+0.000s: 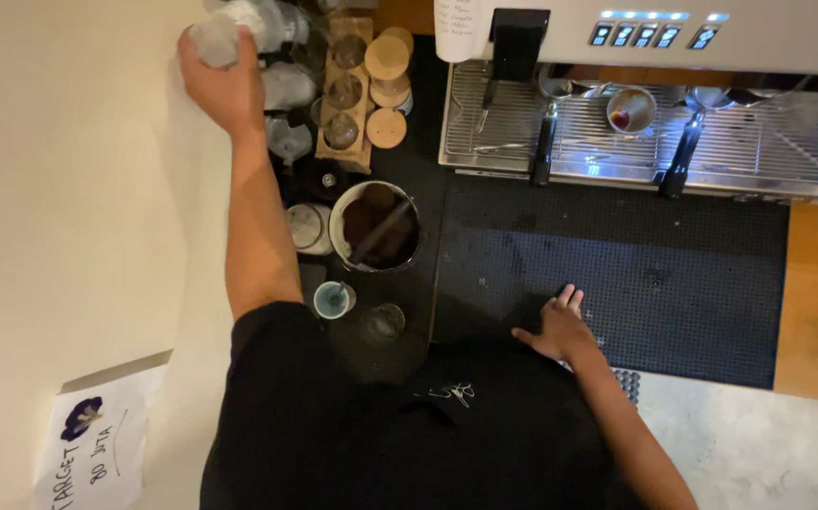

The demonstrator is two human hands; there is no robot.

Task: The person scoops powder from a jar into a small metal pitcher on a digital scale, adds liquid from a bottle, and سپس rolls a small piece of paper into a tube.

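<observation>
The left hand point(223, 83) reaches up along the cream wall, its fingers wrapped around a clear glass point(215, 40) at the far end of a row of glassware point(286, 90) beside the wall. Just right of that row stands a wooden rack point(363, 142) with glass jars point(341, 93) set in it and 3 round wooden lids point(388, 57) along its right side. Nearer the person sits a round knock bin point(376, 227) filled with dark coffee grounds, a bar lying across its mouth, with a clear lidded container point(308, 227) touching its left side. Closer still are a small pale-blue cup point(333, 299) and a low dark glass point(382, 323). The right hand point(558, 326) lies flat, fingers spread and holding nothing, on the near edge of a black rubber mat point(673, 283). Beyond the mat is an espresso machine point(711, 38) with a steel drip tray point(616, 142), 2 black portafilter handles point(545, 146) pointing toward the person, and a small cup point(631, 109) on the grate. A white paper sign point(97, 444) hangs on the wall at lower left.
</observation>
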